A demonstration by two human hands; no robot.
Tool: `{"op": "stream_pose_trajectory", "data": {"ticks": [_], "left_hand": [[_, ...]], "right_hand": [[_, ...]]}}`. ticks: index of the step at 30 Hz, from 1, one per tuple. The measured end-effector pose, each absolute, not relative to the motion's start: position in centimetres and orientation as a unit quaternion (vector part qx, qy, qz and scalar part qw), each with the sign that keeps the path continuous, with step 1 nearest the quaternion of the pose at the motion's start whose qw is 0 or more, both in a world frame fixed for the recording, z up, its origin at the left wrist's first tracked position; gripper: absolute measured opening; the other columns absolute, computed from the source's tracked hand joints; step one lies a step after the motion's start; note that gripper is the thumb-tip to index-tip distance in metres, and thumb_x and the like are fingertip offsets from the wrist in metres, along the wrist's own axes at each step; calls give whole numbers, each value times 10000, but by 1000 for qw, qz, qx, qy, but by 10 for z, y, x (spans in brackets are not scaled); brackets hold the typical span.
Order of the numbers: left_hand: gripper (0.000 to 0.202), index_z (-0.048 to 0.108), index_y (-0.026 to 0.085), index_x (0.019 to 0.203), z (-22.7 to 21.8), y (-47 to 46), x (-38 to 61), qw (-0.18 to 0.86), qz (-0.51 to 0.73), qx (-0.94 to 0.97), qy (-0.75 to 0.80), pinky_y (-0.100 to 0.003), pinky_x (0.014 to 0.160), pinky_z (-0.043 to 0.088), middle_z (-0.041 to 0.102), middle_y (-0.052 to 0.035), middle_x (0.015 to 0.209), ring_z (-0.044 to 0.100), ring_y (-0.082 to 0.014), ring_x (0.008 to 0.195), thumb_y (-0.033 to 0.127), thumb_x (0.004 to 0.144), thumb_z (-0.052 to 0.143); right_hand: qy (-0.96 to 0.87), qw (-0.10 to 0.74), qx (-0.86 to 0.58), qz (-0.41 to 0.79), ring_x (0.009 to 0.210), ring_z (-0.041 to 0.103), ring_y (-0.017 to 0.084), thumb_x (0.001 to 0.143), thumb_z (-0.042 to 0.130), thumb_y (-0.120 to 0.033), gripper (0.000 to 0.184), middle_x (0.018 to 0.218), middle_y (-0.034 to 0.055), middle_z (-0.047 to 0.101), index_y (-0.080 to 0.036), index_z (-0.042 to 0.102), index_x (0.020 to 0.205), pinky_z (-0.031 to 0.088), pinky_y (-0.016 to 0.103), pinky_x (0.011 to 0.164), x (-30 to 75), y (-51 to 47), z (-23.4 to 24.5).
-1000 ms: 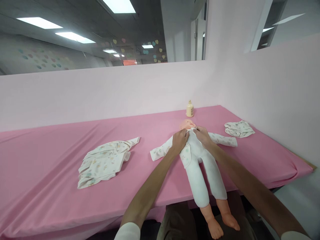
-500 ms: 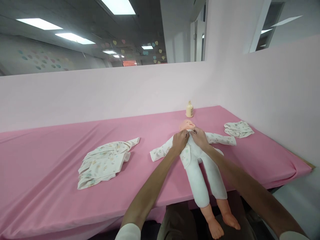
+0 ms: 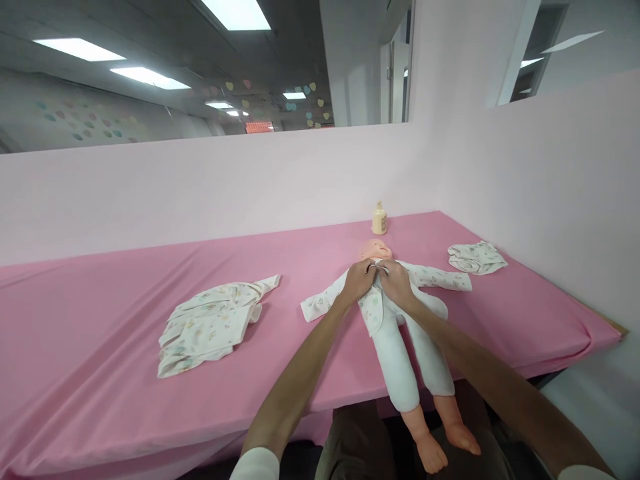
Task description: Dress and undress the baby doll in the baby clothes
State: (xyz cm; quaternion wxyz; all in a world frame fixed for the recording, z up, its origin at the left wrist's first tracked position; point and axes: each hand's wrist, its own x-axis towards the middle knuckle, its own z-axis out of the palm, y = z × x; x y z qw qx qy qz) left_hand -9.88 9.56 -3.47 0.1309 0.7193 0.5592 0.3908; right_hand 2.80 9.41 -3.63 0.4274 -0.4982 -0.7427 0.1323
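Observation:
A baby doll (image 3: 397, 360) with a white cloth body lies on its back, its feet hanging past the table's front edge. It wears a white patterned baby shirt (image 3: 371, 312), both sleeves spread out to the sides and the front parted over the belly. My left hand (image 3: 359, 281) pinches the shirt's edge at the upper chest, just below the doll's chin. Close beside it, my right hand (image 3: 397, 283) pinches the opposite edge. Both hands are closed, and their fingertips nearly meet. Any fastener between the fingers is too small to make out.
Left of the doll, another patterned baby garment (image 3: 213, 325) lies spread on the pink sheet (image 3: 115, 307). A folded patterned cloth (image 3: 477, 258) rests at the right. Behind the doll's head stands a cream pump bottle (image 3: 379, 219), near the wall.
My hands have shifted slightly down from the doll's neck, still holding the shirt edges. The right hand has turned a little, and the shirt's front has moved with them.

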Motion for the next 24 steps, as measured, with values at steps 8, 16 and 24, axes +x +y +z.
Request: {"op": "stream_pose_trajectory", "data": {"ticks": [8, 16, 24], "left_hand": [[270, 451, 181, 615, -31, 100, -100, 206, 425, 686, 554, -248, 610, 339, 523, 16, 642, 460, -120, 625, 294, 859, 419], [246, 443, 186, 635, -34, 102, -100, 188, 409, 687, 571, -261, 626, 326, 535, 6, 670, 459, -132, 650, 240, 871, 399], [231, 432, 183, 641, -33, 98, -97, 209, 414, 669, 580, -257, 636, 335, 525, 5, 675, 452, -131, 663, 240, 862, 396]], "right_hand": [[-788, 400, -459, 90, 981, 598, 203, 843, 438, -96, 268, 1014, 72, 694, -192, 686, 809, 421, 313, 900, 30, 95, -44], [-761, 406, -502, 55, 1032, 560, 250, 880, 442, -178, 333, 1070, 99, 676, -169, 603, 1172, 406, 357, 909, 29, 87, -46], [-769, 365, -524, 34, 1058, 520, 256, 877, 465, -228, 222, 1078, 104, 657, -180, 637, 1008, 362, 372, 930, 28, 80, -42]]}}
